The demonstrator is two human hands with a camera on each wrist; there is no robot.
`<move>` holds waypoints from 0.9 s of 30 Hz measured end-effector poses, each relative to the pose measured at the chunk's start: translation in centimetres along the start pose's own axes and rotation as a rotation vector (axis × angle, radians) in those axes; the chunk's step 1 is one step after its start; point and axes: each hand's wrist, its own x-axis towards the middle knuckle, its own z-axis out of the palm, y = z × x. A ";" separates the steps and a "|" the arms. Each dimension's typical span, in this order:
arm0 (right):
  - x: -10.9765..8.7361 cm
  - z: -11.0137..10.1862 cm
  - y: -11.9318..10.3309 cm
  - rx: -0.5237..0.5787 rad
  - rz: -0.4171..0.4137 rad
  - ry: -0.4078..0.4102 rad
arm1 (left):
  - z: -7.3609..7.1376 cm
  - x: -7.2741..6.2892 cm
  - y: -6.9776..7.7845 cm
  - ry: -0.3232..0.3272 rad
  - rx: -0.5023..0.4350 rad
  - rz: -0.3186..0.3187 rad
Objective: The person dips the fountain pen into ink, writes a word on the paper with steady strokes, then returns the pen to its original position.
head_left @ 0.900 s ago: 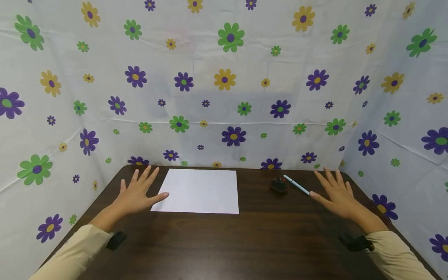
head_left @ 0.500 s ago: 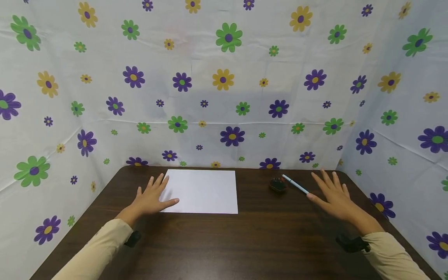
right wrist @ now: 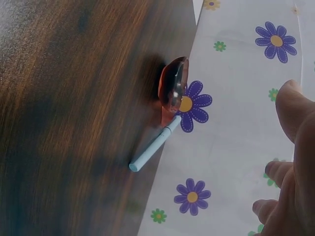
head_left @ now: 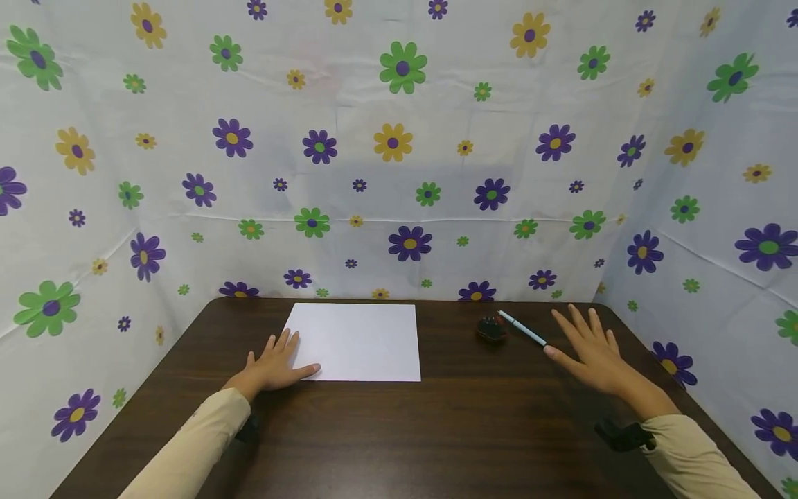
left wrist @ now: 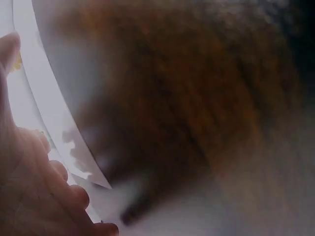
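A blank white sheet of paper lies flat on the dark wooden table. My left hand, fingers spread and straight, is over its left edge; in the left wrist view that hand casts finger shadows on the sheet, and whether it touches is unclear. At the right, my right hand is spread and holds nothing, its thumb near the lower end of a light blue pen. Left of the pen sits a small rounded, glossy dark object with a reddish translucent edge; its kind is unclear.
The dark brown tabletop extends in front of the sheet and between the hands. White cloth printed with flowers hangs behind the table and along both sides. Each wrist carries a dark strapped camera.
My left hand has moved right and lower, from beside the sheet's left edge to over its lower left corner. The right hand has barely moved. The head view has shifted slightly.
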 end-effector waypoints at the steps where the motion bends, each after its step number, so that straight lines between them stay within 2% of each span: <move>1: 0.0 0.0 0.0 0.004 0.001 0.000 | 0.0 0.0 0.0 -0.004 -0.002 -0.002; 12: 0.1 0.5 0.0 0.019 0.018 -0.006 | 0.1 -0.4 0.2 -0.056 0.002 0.011; 27: 1.6 1.7 0.3 0.037 0.036 -0.021 | 0.4 -0.2 -0.1 -0.054 -0.021 0.012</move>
